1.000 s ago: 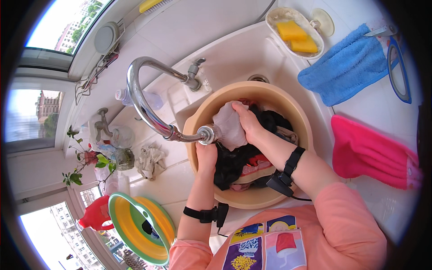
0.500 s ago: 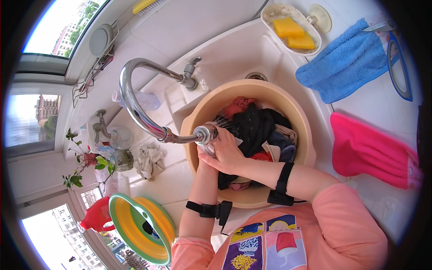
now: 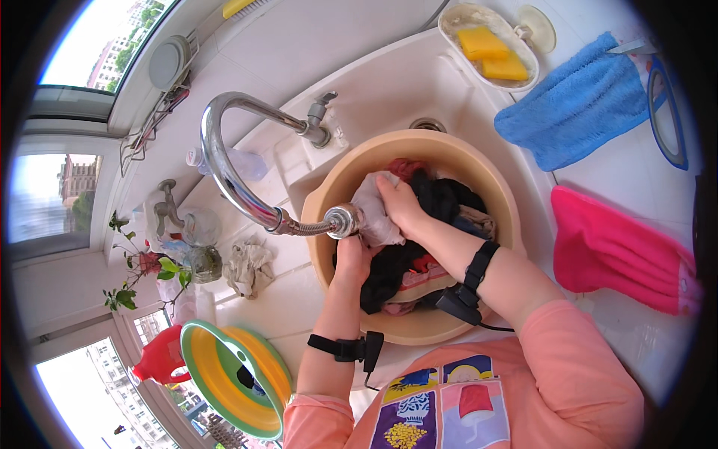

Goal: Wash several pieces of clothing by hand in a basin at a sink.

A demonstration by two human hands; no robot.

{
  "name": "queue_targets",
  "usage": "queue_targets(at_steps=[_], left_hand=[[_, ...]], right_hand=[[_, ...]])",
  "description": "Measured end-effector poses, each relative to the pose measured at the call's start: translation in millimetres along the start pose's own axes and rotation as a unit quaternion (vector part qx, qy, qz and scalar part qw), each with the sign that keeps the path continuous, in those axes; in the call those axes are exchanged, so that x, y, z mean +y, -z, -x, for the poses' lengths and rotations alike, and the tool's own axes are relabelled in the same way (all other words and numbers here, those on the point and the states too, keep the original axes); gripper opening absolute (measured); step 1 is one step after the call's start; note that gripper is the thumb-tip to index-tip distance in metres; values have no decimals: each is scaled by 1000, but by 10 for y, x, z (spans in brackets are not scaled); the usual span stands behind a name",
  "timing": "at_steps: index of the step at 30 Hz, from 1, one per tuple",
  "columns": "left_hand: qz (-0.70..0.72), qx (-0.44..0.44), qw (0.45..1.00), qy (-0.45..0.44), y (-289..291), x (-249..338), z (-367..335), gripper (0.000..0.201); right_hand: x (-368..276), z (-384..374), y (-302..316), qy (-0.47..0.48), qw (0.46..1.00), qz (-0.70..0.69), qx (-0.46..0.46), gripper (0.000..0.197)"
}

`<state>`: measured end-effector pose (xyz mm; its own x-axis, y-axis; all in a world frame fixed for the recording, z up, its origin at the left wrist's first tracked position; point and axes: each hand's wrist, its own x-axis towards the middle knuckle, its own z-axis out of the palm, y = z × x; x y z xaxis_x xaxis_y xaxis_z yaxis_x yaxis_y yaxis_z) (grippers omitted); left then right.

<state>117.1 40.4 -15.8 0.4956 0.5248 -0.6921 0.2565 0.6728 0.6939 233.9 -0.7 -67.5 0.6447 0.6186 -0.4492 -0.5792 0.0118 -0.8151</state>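
- Head view: the right hand [image 3: 402,203] closes on a wet-looking white cloth [image 3: 376,213], its fingers bent over the far side
- The left hand [image 3: 353,258] is just below the nozzle [image 3: 344,221], near the cloth's lower edge; its fingers are mostly hidden, so I cannot tell whether they grip
- The white cloth is bunched up beside the nozzle, above the left part of a beige basin [image 3: 490,179]; whether water runs is not clear
- Judging by how things lie, work on the white cloth is under way and unfinished: it is held up at the nozzle, not laid aside
- A black garment [image 3: 437,194], a red fabric [image 3: 407,166] and other mixed pieces lie heaped in the basin, none in the right hand's grasp, so most of the pile seems left
- A green and yellow tub [image 3: 206,359] stands apart on the left with something dark inside; whether that counts as finished cannot be told
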Motion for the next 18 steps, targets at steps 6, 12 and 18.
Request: queue_targets(at_steps=[6,12,18], left_hand=[[-92,-58,988,110,239,-37,-11,58],[-116,115,983,-84,44,72,146,47],[124,-48,990,-53,200,-44,134,47]], right_hand=[[-715,-50,219,-224,937,-266,-41,39],[-568,-11,184,-169,967,-181,-57,38],[-224,318,-237,-102,984,-111,-93,30]])
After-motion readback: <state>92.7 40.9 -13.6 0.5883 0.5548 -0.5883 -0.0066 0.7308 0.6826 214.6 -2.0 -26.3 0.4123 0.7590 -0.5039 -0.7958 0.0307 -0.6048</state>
